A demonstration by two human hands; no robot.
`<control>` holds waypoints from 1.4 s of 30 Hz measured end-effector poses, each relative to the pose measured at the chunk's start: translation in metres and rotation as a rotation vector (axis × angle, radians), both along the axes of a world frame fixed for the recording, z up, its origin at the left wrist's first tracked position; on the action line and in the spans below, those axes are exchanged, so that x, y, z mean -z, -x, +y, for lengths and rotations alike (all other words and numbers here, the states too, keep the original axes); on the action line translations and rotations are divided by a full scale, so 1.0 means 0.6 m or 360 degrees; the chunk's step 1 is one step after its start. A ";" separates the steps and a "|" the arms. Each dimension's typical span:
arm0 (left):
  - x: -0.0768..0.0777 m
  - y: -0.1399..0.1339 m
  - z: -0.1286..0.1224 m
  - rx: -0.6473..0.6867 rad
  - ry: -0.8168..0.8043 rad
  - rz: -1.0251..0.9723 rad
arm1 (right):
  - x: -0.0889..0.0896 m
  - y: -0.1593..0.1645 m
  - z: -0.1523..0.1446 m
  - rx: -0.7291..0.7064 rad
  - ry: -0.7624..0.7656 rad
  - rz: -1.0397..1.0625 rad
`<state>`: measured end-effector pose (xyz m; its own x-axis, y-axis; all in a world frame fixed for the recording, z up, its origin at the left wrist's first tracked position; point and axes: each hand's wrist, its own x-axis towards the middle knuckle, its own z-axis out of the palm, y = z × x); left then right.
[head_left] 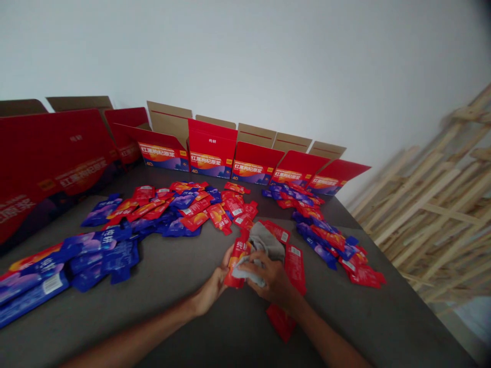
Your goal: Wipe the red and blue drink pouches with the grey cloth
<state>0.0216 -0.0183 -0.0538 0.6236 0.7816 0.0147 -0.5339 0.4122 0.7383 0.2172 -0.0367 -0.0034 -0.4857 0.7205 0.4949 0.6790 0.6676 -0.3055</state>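
Near the middle of the dark table, my left hand [220, 274] grips a red pouch [242, 249] with an orange picture on its front. My right hand [268, 276] is closed on a grey cloth [267, 240]. Part of that cloth lies across the lower front of the pouch, under my fingers. The cloth's bulk hangs behind the pouch and my right hand. Several red pouches [294, 263] lie flat beside and partly beneath my right hand and forearm.
Red and blue pouches lie in a heap [184, 204] ahead, more [103, 250] at left, and a line of them [326, 235] at right. Open red cartons [213, 153] stand along the back and left. Wooden slats [429, 214] are stacked beyond the table's right edge.
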 end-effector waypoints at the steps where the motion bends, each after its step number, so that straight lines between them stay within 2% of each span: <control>1: 0.005 -0.001 0.003 -0.0020 0.0001 -0.0018 | -0.001 0.002 -0.003 -0.0052 0.0010 -0.0066; 4: 0.013 -0.002 0.005 -0.0010 -0.0045 -0.0039 | 0.000 0.002 -0.003 -0.0031 -0.0012 -0.0081; 9: 0.003 0.008 -0.005 0.0220 -0.0144 0.0044 | 0.005 -0.017 0.013 0.0369 -0.0163 0.0254; 12: -0.001 0.010 -0.006 0.0258 -0.0145 0.0051 | 0.004 -0.024 0.020 0.0454 -0.0180 0.0287; 14: -0.001 0.007 -0.002 0.0180 -0.0116 0.0018 | 0.004 -0.021 0.018 0.0381 -0.0152 0.0248; 18: -0.004 -0.003 0.008 -0.0043 -0.0056 -0.0070 | 0.005 -0.006 0.008 0.0015 -0.0042 -0.0022; 20: -0.005 -0.006 0.011 -0.0089 -0.0035 -0.0095 | 0.007 0.001 0.004 -0.0103 -0.0007 -0.0143; 23: -0.003 -0.004 0.011 -0.0072 -0.0091 -0.0001 | 0.008 0.003 0.004 -0.0046 -0.0027 -0.0131; 28: -0.015 0.005 0.002 0.0155 -0.0258 0.0221 | 0.006 -0.009 0.016 0.0348 -0.0115 0.0242; 31: -0.025 0.008 -0.001 0.0238 -0.0269 0.0286 | 0.003 -0.013 0.019 0.0440 -0.0122 0.0334; 33: -0.024 0.009 0.000 0.0240 -0.0227 0.0278 | 0.003 -0.011 0.018 0.0382 -0.0102 0.0318; 38: -0.010 0.002 0.007 0.0091 -0.0084 0.0052 | 0.005 -0.003 0.009 0.0052 -0.0012 0.0067; 42: -0.009 -0.003 0.008 0.0027 -0.0052 -0.0039 | 0.004 0.002 0.003 -0.0025 0.0000 -0.0079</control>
<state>0.0233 -0.0137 -0.0482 0.6358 0.7699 0.0553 -0.5451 0.3971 0.7384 0.2162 -0.0348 -0.0060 -0.5208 0.7126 0.4700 0.6826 0.6783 -0.2719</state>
